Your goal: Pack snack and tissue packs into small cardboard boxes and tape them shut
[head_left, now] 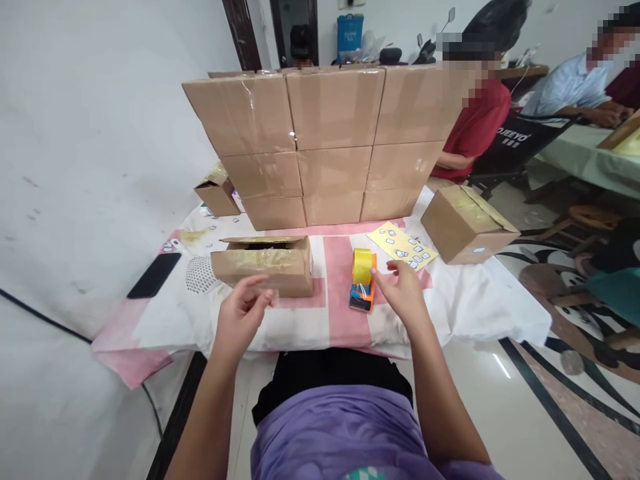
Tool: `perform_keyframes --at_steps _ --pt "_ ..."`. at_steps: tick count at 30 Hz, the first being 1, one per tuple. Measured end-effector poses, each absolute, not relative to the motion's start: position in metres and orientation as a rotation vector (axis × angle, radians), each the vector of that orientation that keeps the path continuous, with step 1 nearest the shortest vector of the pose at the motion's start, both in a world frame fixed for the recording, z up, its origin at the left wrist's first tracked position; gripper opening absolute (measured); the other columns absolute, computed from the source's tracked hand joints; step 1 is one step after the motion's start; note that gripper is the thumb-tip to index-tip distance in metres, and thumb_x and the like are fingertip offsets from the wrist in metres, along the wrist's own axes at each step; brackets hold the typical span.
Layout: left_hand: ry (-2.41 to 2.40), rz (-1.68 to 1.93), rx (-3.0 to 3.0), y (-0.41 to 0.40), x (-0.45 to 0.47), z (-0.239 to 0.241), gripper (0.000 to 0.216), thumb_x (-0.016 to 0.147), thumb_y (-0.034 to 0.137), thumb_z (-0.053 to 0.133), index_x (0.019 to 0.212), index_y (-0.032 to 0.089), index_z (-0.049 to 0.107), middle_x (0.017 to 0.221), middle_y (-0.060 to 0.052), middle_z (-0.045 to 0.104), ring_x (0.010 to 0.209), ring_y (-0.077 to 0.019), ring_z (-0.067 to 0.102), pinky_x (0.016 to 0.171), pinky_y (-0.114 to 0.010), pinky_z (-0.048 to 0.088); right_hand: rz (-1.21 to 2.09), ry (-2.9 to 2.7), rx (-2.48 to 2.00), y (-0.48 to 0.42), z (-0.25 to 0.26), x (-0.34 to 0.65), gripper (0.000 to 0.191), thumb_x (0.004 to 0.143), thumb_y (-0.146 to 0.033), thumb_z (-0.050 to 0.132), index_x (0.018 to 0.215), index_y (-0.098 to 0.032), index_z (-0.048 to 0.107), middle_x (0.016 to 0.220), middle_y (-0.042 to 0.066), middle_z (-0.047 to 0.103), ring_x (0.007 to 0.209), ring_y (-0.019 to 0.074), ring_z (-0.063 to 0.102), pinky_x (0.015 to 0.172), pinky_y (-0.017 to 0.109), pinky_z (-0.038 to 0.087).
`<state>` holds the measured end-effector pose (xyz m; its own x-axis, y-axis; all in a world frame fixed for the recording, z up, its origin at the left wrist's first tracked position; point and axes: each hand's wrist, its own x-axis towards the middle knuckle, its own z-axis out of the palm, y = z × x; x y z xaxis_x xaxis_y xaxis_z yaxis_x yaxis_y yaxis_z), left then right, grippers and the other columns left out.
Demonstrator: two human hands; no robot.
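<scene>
My left hand [243,313] hovers just in front of a small cardboard box [263,265] with its top flap raised, fingers loosely curled with nothing seen in them. My right hand [401,293] is beside an orange tape dispenser with yellow tape [363,281], fingers apart and reaching toward it, touching nothing that I can see. A yellow sticker sheet [403,245] lies just beyond the right hand. All rest on a table covered with a pink and white cloth [465,303].
A wall of stacked sealed cartons [330,143] stands at the table's back. A closed box [466,225] sits at the right, another small box [217,192] at back left, a black phone [155,275] at the left edge. Other people sit behind and to the right.
</scene>
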<state>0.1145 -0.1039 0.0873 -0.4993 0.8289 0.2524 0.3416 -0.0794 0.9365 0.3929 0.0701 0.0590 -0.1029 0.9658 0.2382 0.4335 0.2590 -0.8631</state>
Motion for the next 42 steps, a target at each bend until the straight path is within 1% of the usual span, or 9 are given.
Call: perform_keyframes --at_steps 4,8,16,19,21,25,32,36,42 --pt "1.766 1.411 1.412 -0.107 0.136 0.085 0.030 0.091 0.039 0.069 0.113 0.019 0.069 0.071 -0.002 0.074 0.065 -0.0147 0.068 0.059 -0.023 0.052 0.741 -2.094 -0.781 0.033 0.111 0.362 0.031 0.088 -0.046 0.078 0.110 -0.026 0.072 0.116 0.010 0.065 0.115 0.0303 0.061 0.103 0.049 0.050" --pt "1.634 1.396 1.326 -0.096 0.148 0.086 0.033 0.089 0.043 0.071 0.110 0.019 0.071 0.077 -0.005 0.077 0.062 -0.0151 0.068 0.056 -0.024 0.049 0.627 -2.466 -0.506 0.015 0.141 0.306 0.005 0.094 -0.024 0.071 0.090 -0.021 0.068 0.109 0.008 0.063 0.113 0.0281 0.053 0.097 0.045 0.047" --pt "2.183 1.234 1.355 -0.103 0.086 0.103 0.050 0.091 0.063 0.066 0.113 0.019 0.071 0.056 0.000 0.066 0.050 -0.0186 0.059 0.054 -0.030 0.047 0.701 -2.187 -0.492 0.045 0.184 0.299 0.014 0.098 -0.024 0.065 0.084 -0.020 0.064 0.106 0.006 0.062 0.113 0.0258 0.054 0.103 0.047 0.041" --pt "2.425 1.258 1.788 -0.092 0.056 0.101 0.058 0.092 0.066 0.064 0.129 0.021 0.067 0.115 -0.014 0.078 0.109 -0.0317 0.072 0.097 -0.046 0.054 1.059 -2.167 -0.310 0.072 0.197 0.285 0.020 0.096 -0.035 0.067 0.082 -0.021 0.065 0.108 0.004 0.061 0.108 0.0223 0.058 0.098 0.040 0.046" --pt "2.493 1.124 2.019 -0.080 0.044 0.095 0.082 0.090 0.068 0.066 0.153 0.020 0.049 0.153 -0.020 0.058 0.144 -0.0385 0.052 0.123 -0.058 0.033 1.299 -2.227 -0.198 0.089 0.196 0.262 0.024 0.094 -0.040 0.066 0.081 -0.020 0.066 0.108 0.004 0.062 0.099 0.0197 0.060 0.090 0.036 0.049" --pt "2.502 0.802 2.007 -0.065 0.039 0.084 0.102 0.094 0.064 0.064 0.170 0.019 0.013 0.152 -0.021 0.059 0.146 -0.0373 0.051 0.129 -0.066 0.009 1.088 -2.494 -0.506 0.112 0.172 0.205 0.017 0.089 -0.033 0.068 0.079 -0.018 0.068 0.108 0.006 0.064 0.106 0.0233 0.057 0.096 0.039 0.044" --pt "2.523 0.573 2.089 -0.065 0.051 0.077 0.040 0.105 0.045 0.051 0.142 0.040 0.066 0.162 -0.014 0.049 0.152 -0.0390 0.043 0.122 -0.074 0.014 0.511 -2.742 -0.916 0.123 0.142 0.174 0.021 0.077 -0.036 0.082 0.085 -0.018 0.072 0.118 0.012 0.059 0.120 0.0348 0.048 0.104 0.052 0.038" --pt "2.421 0.666 2.156 -0.067 0.046 0.074 0.040 0.106 0.044 0.049 0.141 0.038 0.066 0.159 -0.010 0.054 0.150 -0.0381 0.045 0.123 -0.070 0.012 0.270 -2.289 -1.146 0.165 0.126 0.233 0.032 0.083 -0.033 0.077 0.107 -0.013 0.068 0.125 0.017 0.062 0.120 0.0355 0.054 0.103 0.054 0.041" --pt "2.254 0.859 2.293 -0.068 0.039 0.062 0.048 0.105 0.042 0.050 0.152 0.044 0.052 0.151 -0.003 0.063 0.143 -0.0349 0.055 0.123 -0.064 0.016 0.363 -2.057 -1.641 0.221 0.073 0.434 0.020 0.091 -0.014 0.057 0.096 -0.012 0.077 0.099 0.013 0.078 0.085 0.0213 0.066 0.083 0.035 0.049"
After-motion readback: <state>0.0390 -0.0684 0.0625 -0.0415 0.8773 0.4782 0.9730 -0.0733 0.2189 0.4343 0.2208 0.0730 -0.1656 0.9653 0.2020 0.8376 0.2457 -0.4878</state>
